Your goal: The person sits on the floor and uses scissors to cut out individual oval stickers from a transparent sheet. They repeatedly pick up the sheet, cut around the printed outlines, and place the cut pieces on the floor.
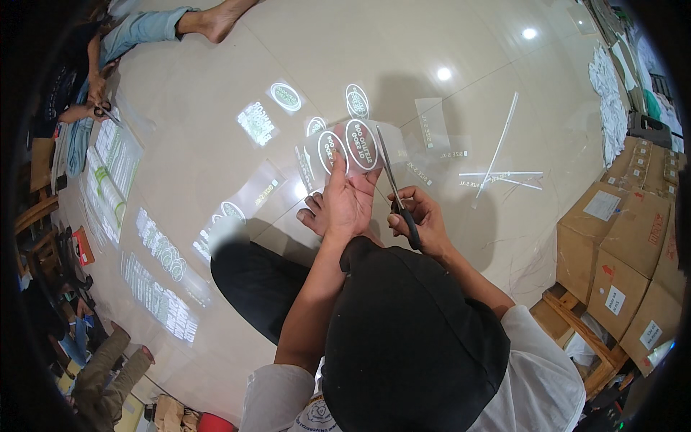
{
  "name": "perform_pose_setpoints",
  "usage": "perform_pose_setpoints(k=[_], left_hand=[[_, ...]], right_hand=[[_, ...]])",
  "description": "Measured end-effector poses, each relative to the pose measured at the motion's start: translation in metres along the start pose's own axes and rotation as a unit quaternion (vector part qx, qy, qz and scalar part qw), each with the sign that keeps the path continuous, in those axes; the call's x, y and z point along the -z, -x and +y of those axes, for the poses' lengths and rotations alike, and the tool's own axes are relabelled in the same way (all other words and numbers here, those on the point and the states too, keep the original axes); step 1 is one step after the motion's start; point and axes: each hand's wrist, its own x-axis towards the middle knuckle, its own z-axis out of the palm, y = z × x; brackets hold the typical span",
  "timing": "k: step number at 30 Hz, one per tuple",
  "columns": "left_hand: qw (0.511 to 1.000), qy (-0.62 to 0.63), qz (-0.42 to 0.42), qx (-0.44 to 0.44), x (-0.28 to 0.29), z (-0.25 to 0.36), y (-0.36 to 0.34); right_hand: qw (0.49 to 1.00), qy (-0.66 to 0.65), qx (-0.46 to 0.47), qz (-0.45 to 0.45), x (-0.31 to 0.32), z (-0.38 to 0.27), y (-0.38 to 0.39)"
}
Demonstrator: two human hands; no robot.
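My left hand (pixel 349 200) pinches a clear film sheet (pixel 387 139) printed with white oval designs, its thumb lying over one oval. In my right hand (pixel 425 219) is a pair of scissors (pixel 389 164) with black handles, the fingers curled around them. The long metal blades point away from me along the right part of the sheet. Whether the film lies between the blades, I cannot tell. Beyond the sheet, a loose oval cutout (pixel 356 101) and another oval cutout (pixel 285 97) lie on the floor, with a cutout of white lettering (pixel 257 124) beside them.
Thin offcut strips (pixel 498 147) and small clear pieces (pixel 434 124) lie on the tiled floor (pixel 324 43). Larger printed sheets (pixel 160 299) spread to the left. At upper left a co-worker's hand (pixel 97 88) holds scissors (pixel 106 110). Cardboard boxes (pixel 628 268) are stacked at right.
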Motion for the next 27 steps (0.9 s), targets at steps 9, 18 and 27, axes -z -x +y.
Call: perform_pose_setpoints(k=[9, 18, 27], left_hand=[[1.000, -0.003, 0.012, 0.002, 0.0009, -0.0021, -0.0004], [0.999, 0.012, -0.024, 0.023, 0.0007, 0.0026, -0.0007], [0.999, 0.016, -0.021, 0.043, 0.0034, 0.0024, -0.0029]], right_hand=[[1.000, -0.001, -0.001, 0.005, -0.0011, -0.0016, 0.0002], [0.999, 0.015, -0.006, 0.039, -0.0042, -0.0020, 0.0030], [0.998, 0.009, -0.014, 0.060, -0.0062, 0.0008, 0.0055]])
